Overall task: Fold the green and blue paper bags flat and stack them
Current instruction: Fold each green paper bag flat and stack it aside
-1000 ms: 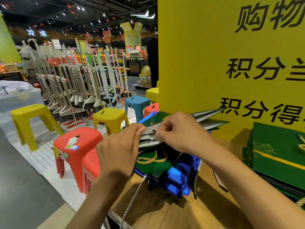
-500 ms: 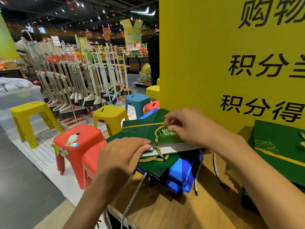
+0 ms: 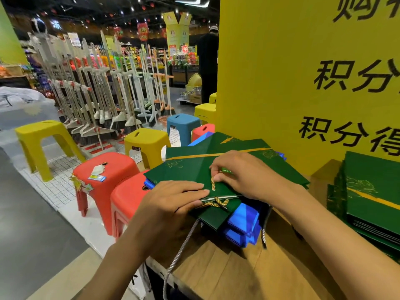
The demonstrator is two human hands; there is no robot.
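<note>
A flat green paper bag (image 3: 190, 172) with gold trim lies on top of a pile of green and blue bags (image 3: 244, 221) on the wooden counter (image 3: 238, 271). My left hand (image 3: 173, 204) lies on the bag's near edge with straight fingers pressing it down, next to a gold rope handle (image 3: 214, 204). My right hand (image 3: 240, 172) rests on the bag's middle, its curled fingertips pinching the bag's gold cord and a small green tag. A grey cord handle (image 3: 181, 247) hangs off the counter's front.
A second stack of flat green bags (image 3: 372, 198) lies at the right. A big yellow sign board (image 3: 303, 72) stands just behind the pile. Red (image 3: 106, 169), yellow (image 3: 147, 141) and blue (image 3: 183, 124) plastic stools stand left of the counter, brooms (image 3: 97, 94) beyond them.
The green bag, held partly open edge-up a second ago, now lies flat on the pile. My left hand moved onto its near edge; my right hand shifted to the cord.
</note>
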